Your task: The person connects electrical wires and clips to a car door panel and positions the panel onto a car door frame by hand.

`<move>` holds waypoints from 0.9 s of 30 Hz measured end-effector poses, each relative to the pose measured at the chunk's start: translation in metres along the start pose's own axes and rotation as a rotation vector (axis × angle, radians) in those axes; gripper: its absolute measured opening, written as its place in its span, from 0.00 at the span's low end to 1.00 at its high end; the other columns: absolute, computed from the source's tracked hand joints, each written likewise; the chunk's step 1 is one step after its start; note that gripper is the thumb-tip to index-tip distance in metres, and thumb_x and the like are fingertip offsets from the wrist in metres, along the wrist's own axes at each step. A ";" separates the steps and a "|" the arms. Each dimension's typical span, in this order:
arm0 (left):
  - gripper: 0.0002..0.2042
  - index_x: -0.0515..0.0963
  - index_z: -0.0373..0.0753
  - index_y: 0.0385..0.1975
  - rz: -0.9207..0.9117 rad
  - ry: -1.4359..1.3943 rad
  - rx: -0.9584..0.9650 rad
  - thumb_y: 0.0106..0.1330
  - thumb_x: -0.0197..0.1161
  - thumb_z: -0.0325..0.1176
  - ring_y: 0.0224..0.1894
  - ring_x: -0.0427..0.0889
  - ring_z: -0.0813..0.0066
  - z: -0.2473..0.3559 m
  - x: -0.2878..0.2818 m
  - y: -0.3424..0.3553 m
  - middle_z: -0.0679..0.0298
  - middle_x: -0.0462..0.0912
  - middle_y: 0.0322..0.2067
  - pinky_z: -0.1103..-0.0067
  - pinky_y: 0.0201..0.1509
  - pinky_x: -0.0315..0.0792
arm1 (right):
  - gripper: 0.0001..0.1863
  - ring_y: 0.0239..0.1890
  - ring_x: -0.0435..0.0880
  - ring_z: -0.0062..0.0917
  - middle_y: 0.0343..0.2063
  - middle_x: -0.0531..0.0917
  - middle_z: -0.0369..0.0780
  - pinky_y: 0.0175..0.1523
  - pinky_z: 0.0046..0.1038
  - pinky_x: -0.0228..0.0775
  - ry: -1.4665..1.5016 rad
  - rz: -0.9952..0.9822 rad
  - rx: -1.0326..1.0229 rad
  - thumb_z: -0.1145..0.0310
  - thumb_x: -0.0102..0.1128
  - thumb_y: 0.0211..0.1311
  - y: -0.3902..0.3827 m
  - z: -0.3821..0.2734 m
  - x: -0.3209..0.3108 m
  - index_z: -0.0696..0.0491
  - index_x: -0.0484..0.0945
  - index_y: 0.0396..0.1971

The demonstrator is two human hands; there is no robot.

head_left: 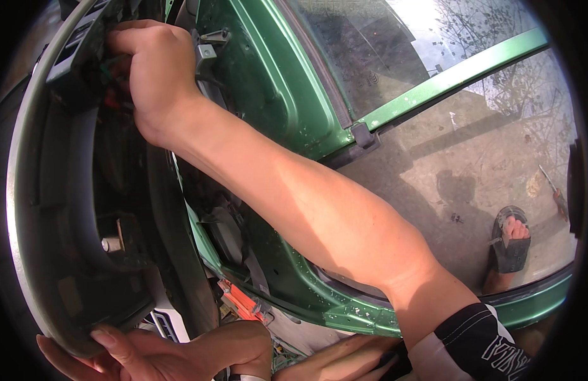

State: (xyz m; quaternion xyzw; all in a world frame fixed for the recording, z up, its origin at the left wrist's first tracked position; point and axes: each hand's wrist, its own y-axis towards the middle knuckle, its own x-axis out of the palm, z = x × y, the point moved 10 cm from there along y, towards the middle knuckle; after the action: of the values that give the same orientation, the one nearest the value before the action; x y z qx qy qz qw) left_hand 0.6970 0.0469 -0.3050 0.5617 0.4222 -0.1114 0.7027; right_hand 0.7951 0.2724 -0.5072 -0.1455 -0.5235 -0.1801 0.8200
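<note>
A large black curved plastic panel [59, 241] with a pale rim fills the left side; it looks like a car dashboard trim. My left hand [141, 352] grips its near lower edge, thumb on top and fingers beneath. My right arm stretches across the view to the panel's far end. There my right hand [160, 76] is closed beside a dark slotted housing [78, 60], its fingertips partly hidden in shadow. Small red and green pieces, perhaps wires, show by those fingers. What they hold cannot be made out.
To the right stands a green car door [319, 127] with its glass [383, 57] and a green frame bar. Beyond are concrete ground, a sandalled foot [513, 235] and a screwdriver [554, 190]. An orange-red object [243, 301] lies low between panel and door.
</note>
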 end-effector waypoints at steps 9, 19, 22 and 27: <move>0.31 0.73 0.39 0.65 -0.046 0.027 0.031 0.60 0.71 0.19 0.58 0.80 0.66 0.000 -0.008 0.000 0.57 0.83 0.54 0.76 0.64 0.78 | 0.10 0.23 0.69 0.18 0.31 0.84 0.37 0.30 0.23 0.58 -0.199 -0.140 0.164 0.69 0.67 0.61 0.013 -0.008 -0.007 0.59 0.85 0.38; 0.26 0.75 0.33 0.63 0.210 0.122 -0.201 0.62 0.71 0.20 0.47 0.79 0.73 -0.004 -0.003 -0.011 0.50 0.80 0.58 0.83 0.52 0.73 | 0.16 0.22 0.71 0.13 0.25 0.88 0.39 0.28 0.18 0.60 -0.749 -0.440 0.197 0.61 0.70 0.65 0.019 -0.023 -0.016 0.59 0.88 0.41; 0.27 0.71 0.27 0.65 0.202 0.205 -0.258 0.65 0.66 0.19 0.47 0.83 0.71 -0.014 -0.019 -0.018 0.41 0.77 0.60 0.84 0.49 0.78 | 0.17 0.18 0.66 0.10 0.29 0.87 0.41 0.25 0.16 0.56 -0.710 -0.564 0.267 0.59 0.65 0.70 0.019 -0.024 -0.020 0.59 0.85 0.45; 0.24 0.72 0.28 0.64 0.107 0.121 -0.196 0.66 0.61 0.18 0.62 0.78 0.53 -0.006 0.006 -0.015 0.42 0.75 0.62 0.62 0.67 0.77 | 0.17 0.20 0.76 0.18 0.31 0.88 0.41 0.29 0.20 0.67 -0.140 -0.608 0.318 0.56 0.64 0.71 0.016 -0.032 -0.012 0.56 0.85 0.44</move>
State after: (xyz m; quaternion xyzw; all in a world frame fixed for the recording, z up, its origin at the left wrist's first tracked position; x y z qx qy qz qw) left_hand 0.6887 0.0488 -0.3193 0.5177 0.4420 0.0023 0.7326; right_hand 0.8233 0.2747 -0.5317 0.1343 -0.6192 -0.3217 0.7036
